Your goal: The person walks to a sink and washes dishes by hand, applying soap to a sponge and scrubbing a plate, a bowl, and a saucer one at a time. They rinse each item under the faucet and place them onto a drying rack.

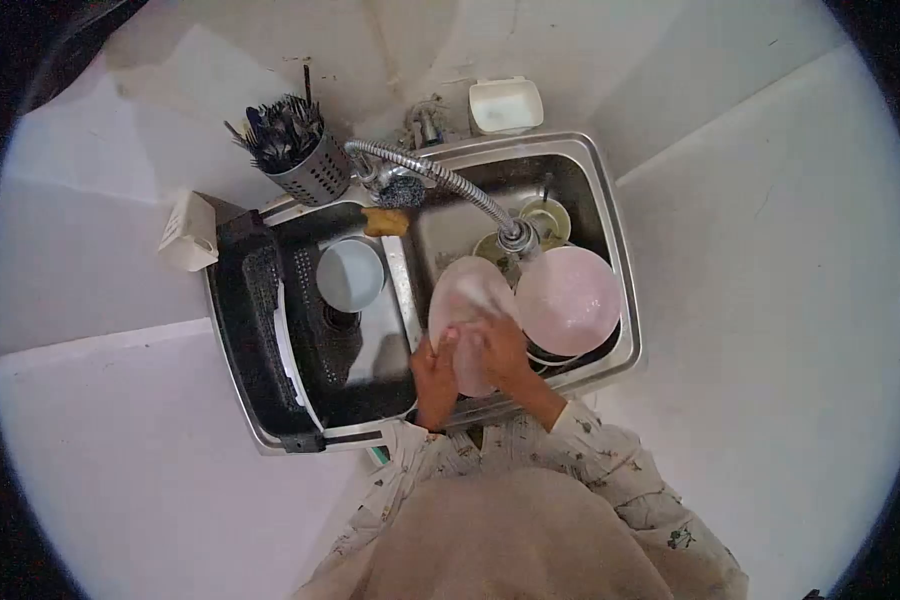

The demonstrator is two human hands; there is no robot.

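Observation:
A pale pink plate (pixel 453 292) is tilted over the right basin of the sink. My left hand (pixel 434 378) grips its near left edge, with the thumb on the upper face. My right hand (pixel 502 350) presses on the plate's face from the right, its fingers curled and slightly blurred. A whitish streak, perhaps water or suds, runs over the plate near the fingers. Just right of my right hand sits a pink bowl (pixel 570 300) with wet specks. The spout end of the flexible tap (pixel 516 236) hangs between plate and bowl.
Greenish dishes (pixel 545 218) lie deeper in the right basin (pixel 450 225). A pale blue bowl (pixel 351 275) stands in the left basin beside a black rack (pixel 250 300). A yellow sponge (pixel 385 221) rests on the divider. Behind are a cutlery holder (pixel 315 172) and a white container (pixel 507 105).

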